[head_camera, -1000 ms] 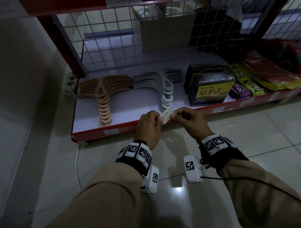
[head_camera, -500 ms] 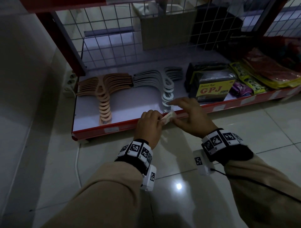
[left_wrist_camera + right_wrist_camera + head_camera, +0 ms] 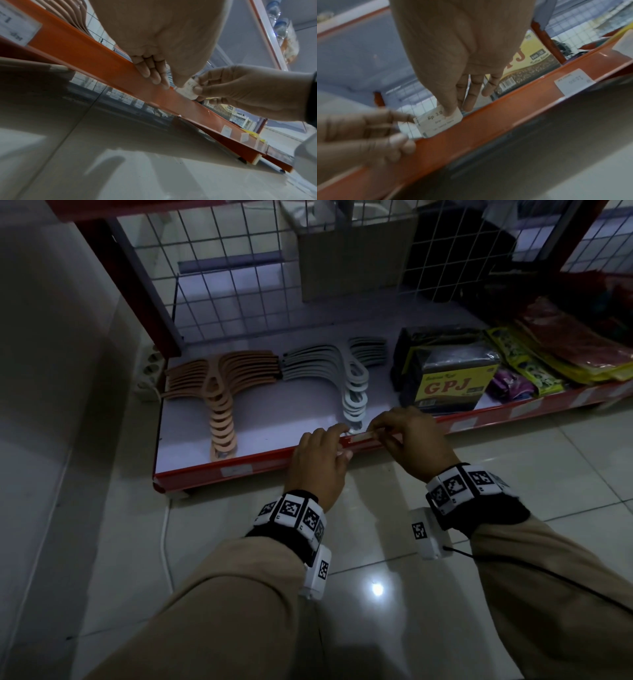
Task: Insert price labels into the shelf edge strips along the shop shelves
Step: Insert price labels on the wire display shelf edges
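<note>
Pale floor tiles [image 3: 513, 481] run under the lowest shelf, whose red edge strip [image 3: 479, 422] faces us. We hold a small white price label [image 3: 436, 124], printed "Rp 3.0…" with fainter lines beneath, at the strip's top lip, its lower edge tucked behind. Our right hand [image 3: 411, 436] pinches its right end; our left hand [image 3: 318, 460] curls fingers over the strip, fingertips at the label's left end. Grey hangers [image 3: 352, 392] lie just behind.
</note>
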Tool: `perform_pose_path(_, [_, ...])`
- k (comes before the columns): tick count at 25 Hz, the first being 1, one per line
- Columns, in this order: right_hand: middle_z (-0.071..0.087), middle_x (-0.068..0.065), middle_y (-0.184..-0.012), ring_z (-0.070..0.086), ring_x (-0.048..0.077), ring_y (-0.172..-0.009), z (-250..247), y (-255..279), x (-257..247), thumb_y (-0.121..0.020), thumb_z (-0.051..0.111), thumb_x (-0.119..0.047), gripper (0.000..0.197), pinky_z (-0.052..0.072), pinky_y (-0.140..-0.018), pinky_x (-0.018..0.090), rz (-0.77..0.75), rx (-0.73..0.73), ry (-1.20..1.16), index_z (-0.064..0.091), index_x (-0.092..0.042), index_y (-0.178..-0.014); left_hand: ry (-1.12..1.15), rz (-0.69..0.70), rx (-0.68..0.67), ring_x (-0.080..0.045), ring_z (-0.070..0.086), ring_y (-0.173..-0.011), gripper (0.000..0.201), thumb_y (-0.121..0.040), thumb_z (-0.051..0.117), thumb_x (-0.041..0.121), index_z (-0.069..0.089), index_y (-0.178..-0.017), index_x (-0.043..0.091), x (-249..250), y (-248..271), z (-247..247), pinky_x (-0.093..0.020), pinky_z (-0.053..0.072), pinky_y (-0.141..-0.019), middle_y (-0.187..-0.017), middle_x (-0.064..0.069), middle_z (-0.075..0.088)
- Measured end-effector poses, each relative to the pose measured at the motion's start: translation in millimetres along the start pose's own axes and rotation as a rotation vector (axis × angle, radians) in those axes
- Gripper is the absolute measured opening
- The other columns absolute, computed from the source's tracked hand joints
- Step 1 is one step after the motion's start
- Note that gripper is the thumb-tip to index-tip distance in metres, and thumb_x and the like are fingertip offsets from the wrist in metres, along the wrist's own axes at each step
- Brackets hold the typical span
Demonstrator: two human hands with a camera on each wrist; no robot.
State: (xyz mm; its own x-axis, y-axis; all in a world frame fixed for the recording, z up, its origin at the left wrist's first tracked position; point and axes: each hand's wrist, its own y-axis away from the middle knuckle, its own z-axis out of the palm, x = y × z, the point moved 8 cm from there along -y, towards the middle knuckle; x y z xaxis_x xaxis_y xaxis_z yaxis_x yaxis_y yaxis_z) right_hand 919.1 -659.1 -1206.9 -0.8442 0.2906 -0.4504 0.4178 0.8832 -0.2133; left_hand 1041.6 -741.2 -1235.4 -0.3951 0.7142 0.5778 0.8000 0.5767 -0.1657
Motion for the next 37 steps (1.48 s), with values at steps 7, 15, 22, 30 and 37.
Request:
perform_pose_path(7, [0.062, 0.011, -0.096, 0.054, 0.035, -0.092, 11, 7, 0, -0.082, 0.066, -0.014, 0.019, 0.045, -0.077, 0.048, -0.038, -0.051, 0.116, 0.068, -0.013, -0.1, -0.224, 0.013, -0.044, -0.022, 0.041, -0.099, 0.026, -0.095, 0.047, 0.028, 0.06, -0.116, 0.02, 3, 1, 7, -0.035, 0.039, -0.086, -0.104, -0.003, 0.048])
perform_pose_path(15, [0.06, 0.019, -0.094, 0.052, 0.038, -0.088, 15, 9, 1, -0.084, 0.063, -0.004, 0.015, 0.045, -0.072, 0.044, -0.063, -0.002, 0.155, 0.069, -0.004, -0.098, -0.308, -0.006, -0.067, -0.02, 0.04, -0.103, 0.026, -0.097, 0.044, 0.027, 0.058, -0.118, 0.021, 2, 0, 12, -0.032, 0.037, -0.089, -0.109, -0.001, 0.047])
perform_pose_path(22, [0.059, 0.019, -0.092, 0.053, 0.039, -0.086, 16, 11, 1, -0.085, 0.064, -0.004, 0.011, 0.046, -0.071, 0.043, -0.076, 0.02, 0.175, 0.07, -0.003, -0.094, -0.336, -0.002, -0.086, -0.023, 0.042, -0.104, 0.031, -0.095, 0.043, 0.015, 0.054, -0.123, 0.02, 3, -2, 12, -0.034, 0.038, -0.088, -0.11, -0.004, 0.05])
perform_pose_path(30, [0.058, 0.022, -0.093, 0.053, 0.04, -0.089, 15, 14, 1, -0.082, 0.063, 0.002, 0.011, 0.045, -0.072, 0.042, -0.062, 0.051, 0.138, 0.068, 0.0, -0.091, -0.396, 0.006, -0.107, -0.023, 0.042, -0.101, 0.031, -0.089, 0.048, 0.01, 0.056, -0.118, 0.017, 3, -2, 15, -0.033, 0.039, -0.086, -0.108, -0.006, 0.049])
perform_pose_path(37, [0.057, 0.021, -0.097, 0.051, 0.041, -0.093, 15, 14, 6, -0.079, 0.059, 0.007, 0.024, 0.046, -0.073, 0.045, -0.032, 0.057, 0.1, 0.064, 0.0, -0.101, -0.307, 0.024, -0.051, -0.023, 0.044, -0.103, 0.028, -0.093, 0.046, 0.014, 0.055, -0.12, 0.016, 3, 1, 8, -0.033, 0.038, -0.086, -0.112, -0.005, 0.054])
